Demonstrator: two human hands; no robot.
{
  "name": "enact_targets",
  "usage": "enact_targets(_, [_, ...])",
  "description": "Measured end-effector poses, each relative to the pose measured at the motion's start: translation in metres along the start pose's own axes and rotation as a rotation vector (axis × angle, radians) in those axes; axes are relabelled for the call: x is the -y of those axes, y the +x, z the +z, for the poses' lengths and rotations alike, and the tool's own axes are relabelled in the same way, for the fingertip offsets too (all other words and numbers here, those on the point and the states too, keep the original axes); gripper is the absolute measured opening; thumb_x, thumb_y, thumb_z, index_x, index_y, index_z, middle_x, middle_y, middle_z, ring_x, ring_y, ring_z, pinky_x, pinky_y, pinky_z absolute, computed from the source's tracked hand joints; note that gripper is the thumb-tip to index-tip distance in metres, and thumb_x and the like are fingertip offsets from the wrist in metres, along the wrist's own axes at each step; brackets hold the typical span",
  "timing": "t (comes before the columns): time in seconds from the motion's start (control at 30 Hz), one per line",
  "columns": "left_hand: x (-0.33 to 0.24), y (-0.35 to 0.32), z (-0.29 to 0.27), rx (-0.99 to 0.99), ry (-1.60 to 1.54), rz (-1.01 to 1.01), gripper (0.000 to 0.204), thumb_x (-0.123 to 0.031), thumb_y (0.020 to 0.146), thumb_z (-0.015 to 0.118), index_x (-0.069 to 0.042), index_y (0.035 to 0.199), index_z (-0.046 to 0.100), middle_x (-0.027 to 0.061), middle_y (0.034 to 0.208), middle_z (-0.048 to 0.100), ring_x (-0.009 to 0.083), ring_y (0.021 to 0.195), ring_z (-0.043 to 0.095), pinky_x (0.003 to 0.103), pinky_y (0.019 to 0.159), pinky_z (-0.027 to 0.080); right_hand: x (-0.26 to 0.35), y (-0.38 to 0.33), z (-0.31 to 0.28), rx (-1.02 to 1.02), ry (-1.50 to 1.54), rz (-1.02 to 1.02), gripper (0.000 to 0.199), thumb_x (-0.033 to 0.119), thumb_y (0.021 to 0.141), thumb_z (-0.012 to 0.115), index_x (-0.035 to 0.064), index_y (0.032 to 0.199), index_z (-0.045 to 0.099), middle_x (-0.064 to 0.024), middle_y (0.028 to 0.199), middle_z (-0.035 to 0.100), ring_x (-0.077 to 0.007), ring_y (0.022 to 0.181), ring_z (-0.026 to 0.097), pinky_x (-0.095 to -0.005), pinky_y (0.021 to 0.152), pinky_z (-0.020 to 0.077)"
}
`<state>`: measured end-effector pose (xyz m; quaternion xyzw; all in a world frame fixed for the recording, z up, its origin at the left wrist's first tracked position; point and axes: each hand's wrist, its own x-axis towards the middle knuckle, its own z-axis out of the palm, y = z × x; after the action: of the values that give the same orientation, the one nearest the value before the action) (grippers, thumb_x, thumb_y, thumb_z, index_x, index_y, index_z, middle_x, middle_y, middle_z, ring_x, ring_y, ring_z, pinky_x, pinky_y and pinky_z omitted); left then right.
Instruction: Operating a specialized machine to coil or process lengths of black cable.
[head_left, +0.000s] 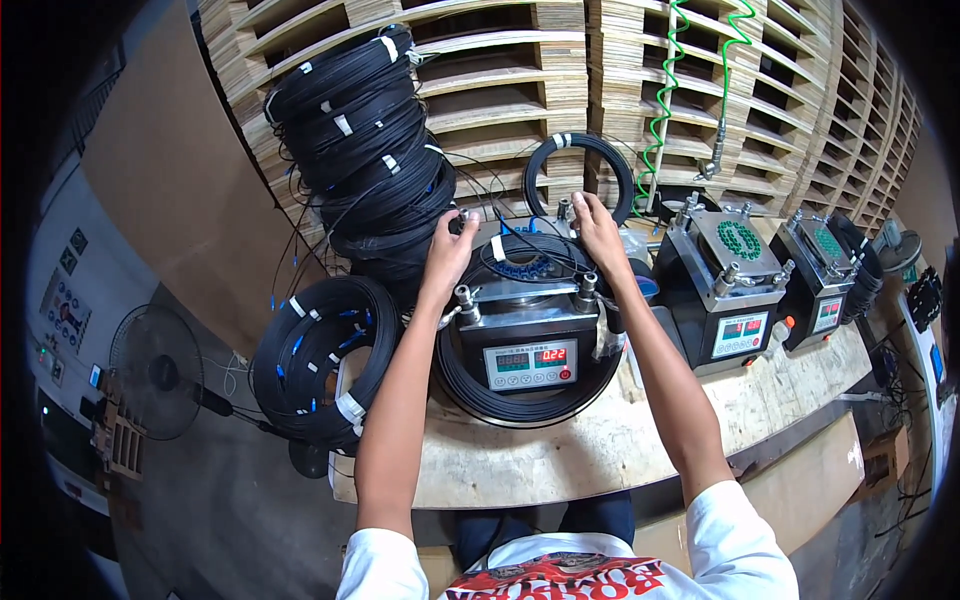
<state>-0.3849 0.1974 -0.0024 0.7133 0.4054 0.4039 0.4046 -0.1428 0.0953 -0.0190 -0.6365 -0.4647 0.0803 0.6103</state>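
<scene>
A black polishing machine (530, 330) with a lit digital panel stands on the table before me. Metal clamp knobs rise at its corners, the near left knob (465, 297) and near right knob (587, 288) in plain sight. My left hand (450, 252) has thumb and fingers closed around the far left knob (458, 222). My right hand (600, 238) is at the far right knob (564, 209), its fingers bent about it and partly hidden. Blue connectors (525, 267) ring the machine's top plate. A black cable coil (520, 408) loops around the machine's body.
Two similar machines (722, 290) (815, 280) stand to the right. At the left rise a tall stack of black cable coils (365, 150) and a lower coil (285, 400). Another coil (580, 140) leans behind. Wooden pallets (490, 80) back the table; a fan (155, 370) stands left.
</scene>
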Motion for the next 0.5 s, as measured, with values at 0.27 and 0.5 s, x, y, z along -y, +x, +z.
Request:
enact_targets(0.27, [0.004, 0.001, -0.002, -0.045, 0.048, 0.019, 0.087, -0.058, 0.092, 0.063, 0.002, 0.15, 0.037, 0.0196, 0.099, 0.065, 0.0272, 0.091, 0.065, 0.037, 0.086, 0.05, 0.012, -0.006, 0.001, 0.013, -0.008, -0.016, 0.051, 0.045, 0.103, 0.053, 0.0011, 0.127, 0.06, -0.0183, 0.098, 0.068, -0.0265, 0.089, 0.065, -0.0366, 0.082, 0.0503])
enact_targets(0.5, [0.005, 0.003, 0.0, -0.026, 0.008, 0.05, 0.084, -0.061, 0.094, 0.058, 0.001, 0.148, 0.041, 0.0207, 0.103, 0.064, 0.0277, 0.093, 0.063, 0.037, 0.088, 0.05, 0.019, -0.01, -0.002, 0.008, -0.119, 0.027, 0.056, 0.052, 0.101, 0.051, 0.0024, 0.127, 0.059, -0.0246, 0.102, 0.071, -0.0363, 0.096, 0.069, -0.0423, 0.089, 0.05])
